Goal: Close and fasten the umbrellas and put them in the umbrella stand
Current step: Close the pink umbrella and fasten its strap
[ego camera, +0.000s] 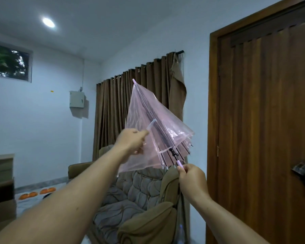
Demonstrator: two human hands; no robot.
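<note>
The right hand (190, 176) pinches the pink umbrella (155, 124) at its handle end, fingers closed on it. The left hand (132, 140) grips the fastening strap (151, 125) beside the loosely collapsed canopy. The umbrella is held raised, tip tilted up and left, above the armchair (139, 199) and before the brown curtain (113, 103).

Arms: two forearms are showing in the head view, both bare from the lower edge of the picture up to the wrists.
Sleeves: no cloth is covering either forearm.
Left hand (130, 140): bare, nothing is being worn on the wrist or the fingers that show.
Right hand (190, 176): bare as well, the wrist is carrying no band.
Marks: a few small dark spots are dotting the left forearm.
</note>
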